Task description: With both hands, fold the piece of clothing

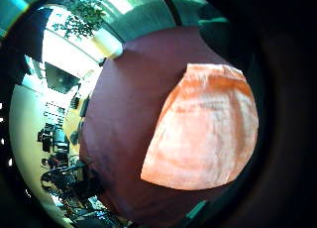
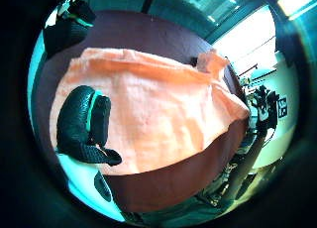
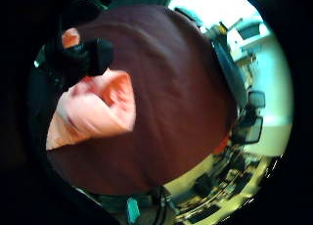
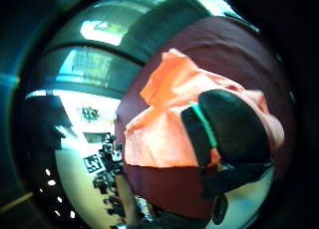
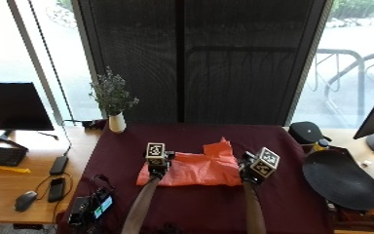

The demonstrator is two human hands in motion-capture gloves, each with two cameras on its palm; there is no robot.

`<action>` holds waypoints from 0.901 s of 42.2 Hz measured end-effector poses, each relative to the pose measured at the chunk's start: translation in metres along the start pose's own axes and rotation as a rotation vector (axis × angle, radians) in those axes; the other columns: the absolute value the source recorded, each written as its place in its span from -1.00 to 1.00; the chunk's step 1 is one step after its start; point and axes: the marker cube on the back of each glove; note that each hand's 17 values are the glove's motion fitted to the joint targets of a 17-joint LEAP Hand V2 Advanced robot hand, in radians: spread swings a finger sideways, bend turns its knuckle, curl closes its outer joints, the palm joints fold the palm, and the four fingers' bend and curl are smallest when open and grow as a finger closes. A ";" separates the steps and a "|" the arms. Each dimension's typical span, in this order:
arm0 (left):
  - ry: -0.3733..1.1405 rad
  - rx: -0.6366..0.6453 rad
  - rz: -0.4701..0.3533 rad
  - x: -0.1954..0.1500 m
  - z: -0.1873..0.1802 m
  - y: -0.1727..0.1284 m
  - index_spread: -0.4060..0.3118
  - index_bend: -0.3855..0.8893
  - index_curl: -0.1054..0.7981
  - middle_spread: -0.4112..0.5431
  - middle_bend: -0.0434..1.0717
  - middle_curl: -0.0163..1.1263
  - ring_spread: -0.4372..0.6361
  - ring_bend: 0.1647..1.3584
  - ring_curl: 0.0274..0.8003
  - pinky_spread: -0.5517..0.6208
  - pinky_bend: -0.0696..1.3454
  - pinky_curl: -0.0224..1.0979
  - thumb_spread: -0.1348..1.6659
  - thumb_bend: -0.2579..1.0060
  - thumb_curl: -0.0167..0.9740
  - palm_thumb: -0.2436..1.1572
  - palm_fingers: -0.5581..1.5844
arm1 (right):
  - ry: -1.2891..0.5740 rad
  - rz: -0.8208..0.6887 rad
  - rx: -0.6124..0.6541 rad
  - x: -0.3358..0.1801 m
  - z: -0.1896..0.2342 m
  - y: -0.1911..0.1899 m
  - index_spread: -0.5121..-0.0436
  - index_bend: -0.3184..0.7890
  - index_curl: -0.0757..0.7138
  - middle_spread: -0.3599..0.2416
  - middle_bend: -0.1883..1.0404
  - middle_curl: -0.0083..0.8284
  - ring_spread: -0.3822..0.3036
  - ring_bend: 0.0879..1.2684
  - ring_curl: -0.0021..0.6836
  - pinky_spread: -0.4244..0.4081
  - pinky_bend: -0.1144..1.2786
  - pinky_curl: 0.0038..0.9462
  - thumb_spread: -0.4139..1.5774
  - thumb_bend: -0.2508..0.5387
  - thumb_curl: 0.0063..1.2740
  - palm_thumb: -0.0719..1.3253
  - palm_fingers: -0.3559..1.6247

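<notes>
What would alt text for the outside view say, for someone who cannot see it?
A person's two black-gloved hands, left hand and right hand, rest at opposite sides of an orange garment lying on a dark maroon tablecloth. A small vase of flowers stands behind.

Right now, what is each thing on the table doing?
Orange cloth: lying partly folded on the table, one corner bunched up.
Left hand: at the cloth's left edge; grip unclear.
Right hand: at the cloth's right edge; grip unclear.
Dark red tablecloth: spread flat.
Plant in white vase: standing upright.
</notes>
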 end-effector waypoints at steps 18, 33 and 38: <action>0.051 -0.151 0.074 0.021 0.067 0.028 -0.31 -0.20 0.19 -0.37 -0.67 -0.23 -0.14 -0.70 -0.05 0.31 -0.42 -0.57 0.67 -0.66 -0.46 0.01 0.04 | -0.530 0.374 -0.254 0.058 0.027 0.054 0.12 -0.58 -0.79 0.58 -0.27 0.00 -0.06 0.45 0.48 -0.15 0.52 -0.03 0.64 -0.43 -0.64 -0.26 0.05; 0.165 -0.412 0.082 0.030 0.075 0.053 -0.18 -0.16 0.10 -0.16 -0.61 -0.30 0.12 -0.58 -0.07 0.43 -0.32 -0.46 0.76 -0.62 -0.62 -0.39 -0.10 | -0.677 0.371 -0.141 0.041 0.034 0.058 0.32 0.04 -0.38 0.53 -0.36 -0.13 -0.16 0.18 0.25 -0.27 0.32 -0.20 0.57 0.02 -0.45 0.37 0.26; 0.165 -0.429 0.074 0.030 0.075 0.053 -0.17 -0.14 0.11 -0.14 -0.60 -0.30 0.16 -0.57 -0.08 0.47 -0.33 -0.45 0.78 -0.61 -0.62 -0.41 -0.11 | -0.649 0.430 -0.129 0.041 0.035 0.056 0.39 -0.08 -0.27 0.37 -0.36 -0.07 -0.26 0.06 0.21 -0.43 0.23 -0.23 0.54 0.12 -0.40 0.54 0.39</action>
